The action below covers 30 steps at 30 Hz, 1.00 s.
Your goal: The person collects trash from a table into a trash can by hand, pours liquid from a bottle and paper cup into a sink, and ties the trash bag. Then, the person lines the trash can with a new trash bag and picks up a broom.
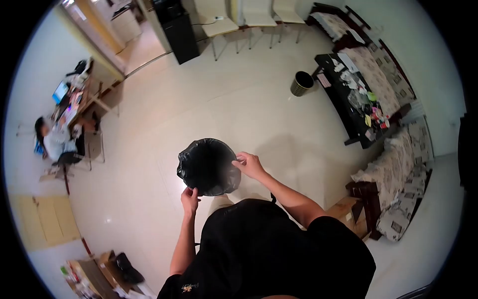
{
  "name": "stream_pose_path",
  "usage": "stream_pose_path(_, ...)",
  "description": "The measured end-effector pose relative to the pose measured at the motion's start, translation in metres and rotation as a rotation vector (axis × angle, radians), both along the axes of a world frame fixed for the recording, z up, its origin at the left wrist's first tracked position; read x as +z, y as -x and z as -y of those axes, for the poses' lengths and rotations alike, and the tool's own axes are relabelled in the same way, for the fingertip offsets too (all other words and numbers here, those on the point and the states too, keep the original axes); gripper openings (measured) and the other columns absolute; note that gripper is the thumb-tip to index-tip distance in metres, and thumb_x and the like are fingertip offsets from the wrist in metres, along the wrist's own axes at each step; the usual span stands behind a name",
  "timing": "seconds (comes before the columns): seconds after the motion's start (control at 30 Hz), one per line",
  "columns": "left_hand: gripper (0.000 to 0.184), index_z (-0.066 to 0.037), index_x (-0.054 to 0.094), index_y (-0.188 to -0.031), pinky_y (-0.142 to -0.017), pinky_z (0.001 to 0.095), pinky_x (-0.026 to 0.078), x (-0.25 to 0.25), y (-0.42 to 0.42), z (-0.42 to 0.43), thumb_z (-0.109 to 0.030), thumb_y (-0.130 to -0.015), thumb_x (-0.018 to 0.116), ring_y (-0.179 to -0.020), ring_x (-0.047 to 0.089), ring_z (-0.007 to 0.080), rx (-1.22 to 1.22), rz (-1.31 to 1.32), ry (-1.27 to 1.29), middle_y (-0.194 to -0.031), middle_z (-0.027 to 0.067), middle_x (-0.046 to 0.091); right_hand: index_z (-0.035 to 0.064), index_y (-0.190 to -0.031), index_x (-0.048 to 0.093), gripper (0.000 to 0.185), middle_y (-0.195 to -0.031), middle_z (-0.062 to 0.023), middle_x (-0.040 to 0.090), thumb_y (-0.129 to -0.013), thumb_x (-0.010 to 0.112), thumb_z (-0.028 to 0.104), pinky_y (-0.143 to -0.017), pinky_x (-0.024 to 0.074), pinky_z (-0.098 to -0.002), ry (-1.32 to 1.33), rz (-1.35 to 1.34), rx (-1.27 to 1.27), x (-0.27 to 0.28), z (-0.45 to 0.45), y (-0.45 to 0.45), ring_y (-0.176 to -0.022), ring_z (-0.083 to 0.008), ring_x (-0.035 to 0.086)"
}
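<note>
A black trash bag (208,167) is spread into a round mouth in front of my body, its crinkled edge folded outward like a liner over a rim. Whether a bin stands inside it is hidden, and its interior is dark. On the near left side of the mouth, my left hand (190,201) pinches the bag's edge between thumb and fingers. My right hand (249,164) grips the edge on the right side, fingers closed on the plastic.
A dark wastebasket (301,83) stands on the tiled floor by a black coffee table (332,94) piled with small items. Patterned sofas (388,184) line the right wall. White chairs (258,16) and a black cabinet (180,40) are at the back. A person (57,139) sits at a desk on the left.
</note>
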<state>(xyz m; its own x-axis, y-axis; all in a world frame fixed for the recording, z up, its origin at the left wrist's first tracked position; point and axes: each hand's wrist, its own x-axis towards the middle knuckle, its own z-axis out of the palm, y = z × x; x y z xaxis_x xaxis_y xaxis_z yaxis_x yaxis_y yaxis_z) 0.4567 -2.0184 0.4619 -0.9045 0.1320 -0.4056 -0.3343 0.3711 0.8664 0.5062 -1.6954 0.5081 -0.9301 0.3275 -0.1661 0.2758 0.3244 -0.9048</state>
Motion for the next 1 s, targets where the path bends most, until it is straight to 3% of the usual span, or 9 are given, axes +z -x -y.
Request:
stream_pose_path(0.13, 0.029, 0.006, 0.066, -0.088, -0.06, 0.0344, 0.056, -0.014, 0.115, -0.051, -0.022, -0.093, 0.064, -0.063, 0.069, 0.0184, -0.174, -0.143, 0.131, -0.069, 0.0132, 0.07, 0.006, -0.123, 0.069, 0.035, -0.099, -0.0134, 0.077, -0.092, 0.073, 0.021, -0.074, 0.0586, -0.0308, -0.051, 0.0, -0.171, -0.024, -0.048, 0.051, -0.079, -0.0158, 0.073)
stream_pose_path(0.27, 0.03, 0.006, 0.066, -0.085, -0.069, 0.0405, 0.055, -0.033, 0.215, -0.133, -0.023, -0.091, 0.062, -0.067, 0.071, 0.0307, -0.359, -0.218, 0.25, -0.072, 0.0183, 0.071, 0.0053, -0.112, 0.073, 0.022, -0.085, -0.0083, 0.074, -0.094, 0.069, 0.016, -0.069, 0.0559, -0.0281, -0.099, -0.046, -0.289, -0.026, -0.125, 0.082, -0.073, -0.0109, 0.069)
stream_pose_path(0.37, 0.031, 0.006, 0.066, -0.085, -0.071, 0.0409, 0.055, -0.046, 0.296, -0.166, -0.024, -0.09, 0.063, -0.068, 0.071, 0.0305, -0.508, -0.208, 0.271, -0.073, 0.0184, 0.071, 0.0047, -0.106, 0.073, 0.016, -0.075, -0.004, 0.07, -0.094, 0.067, 0.013, -0.066, 0.0531, -0.0259, -0.051, 0.066, -0.408, 0.007, -0.127, 0.1, -0.068, -0.0084, 0.065)
stream_pose_path(0.43, 0.03, 0.005, 0.066, -0.086, -0.066, 0.0369, 0.056, -0.047, 0.342, -0.206, -0.024, -0.092, 0.062, -0.064, 0.07, 0.0242, -0.562, -0.132, 0.266, -0.073, 0.0159, 0.072, 0.0045, -0.104, 0.073, 0.014, -0.069, -0.0016, 0.066, -0.094, 0.066, 0.012, -0.065, 0.0515, -0.0249, -0.057, 0.186, -0.488, 0.015, -0.145, 0.11, -0.065, -0.0077, 0.063)
stream_pose_path(0.63, 0.027, 0.004, 0.065, -0.088, -0.056, 0.0316, 0.058, -0.091, 0.445, -0.338, -0.022, -0.094, 0.064, -0.064, 0.073, 0.0199, -0.627, 0.004, 0.174, -0.074, 0.013, 0.073, 0.0069, -0.107, 0.073, 0.016, -0.081, -0.0022, 0.071, -0.094, 0.068, 0.016, -0.068, 0.0538, -0.0275, 0.077, 0.097, -0.712, -0.044, -0.222, 0.156, -0.067, -0.0098, 0.063)
stream_pose_path(0.7, 0.028, 0.005, 0.066, -0.089, -0.056, 0.0321, 0.059, -0.103, 0.467, -0.381, -0.022, -0.094, 0.065, -0.065, 0.073, 0.02, -0.652, 0.014, 0.215, -0.074, 0.013, 0.073, 0.007, -0.109, 0.073, 0.024, -0.086, -0.006, 0.073, -0.093, 0.07, 0.024, -0.072, 0.0556, -0.0314, 0.161, 0.118, -0.71, -0.067, -0.262, 0.171, -0.073, -0.0149, 0.068)
stream_pose_path(0.83, 0.028, 0.005, 0.068, -0.093, -0.056, 0.0327, 0.059, -0.136, 0.507, -0.468, -0.024, -0.094, 0.065, -0.064, 0.073, 0.0201, -0.646, 0.024, 0.293, -0.075, 0.0127, 0.074, 0.0063, -0.112, 0.073, 0.031, -0.093, -0.0087, 0.075, -0.093, 0.07, 0.031, -0.075, 0.0567, -0.0335, 0.272, 0.158, -0.705, -0.063, -0.333, 0.205, -0.079, -0.0184, 0.071)
stream_pose_path(1.0, 0.027, 0.002, 0.069, -0.096, -0.053, 0.0335, 0.059, -0.183, 0.569, -0.565, -0.025, -0.093, 0.066, -0.064, 0.074, 0.0203, -0.673, 0.082, 0.392, -0.075, 0.0125, 0.074, 0.0042, -0.114, 0.071, 0.025, -0.095, -0.0091, 0.075, -0.098, 0.067, 0.023, -0.076, 0.0585, -0.0318, 0.325, 0.139, -0.781, -0.056, -0.407, 0.232, -0.083, -0.016, 0.072)
